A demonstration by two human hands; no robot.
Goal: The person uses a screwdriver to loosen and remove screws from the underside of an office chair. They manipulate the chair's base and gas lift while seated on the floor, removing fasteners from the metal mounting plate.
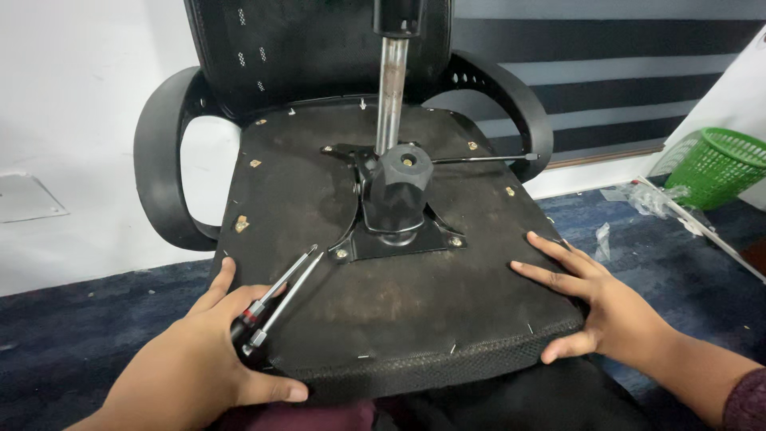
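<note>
Dark blue carpet lies under an upturned office chair seat (399, 319) – bulky, probably heavy, stiff underneath, best gripped at its padded front edge. Left hand (203, 359) fingers clamp two screwdrivers (275, 299) against it; right hand (606, 307) fingers spread flat beside the metal plate (399, 239) – clear plastic packets (654, 199) beyond

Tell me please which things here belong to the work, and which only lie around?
In use: upturned chair seat, its metal mechanism plate, two screwdrivers under left hand, right hand on seat edge.
Lying about: green basket, plastic wrapping.
</note>
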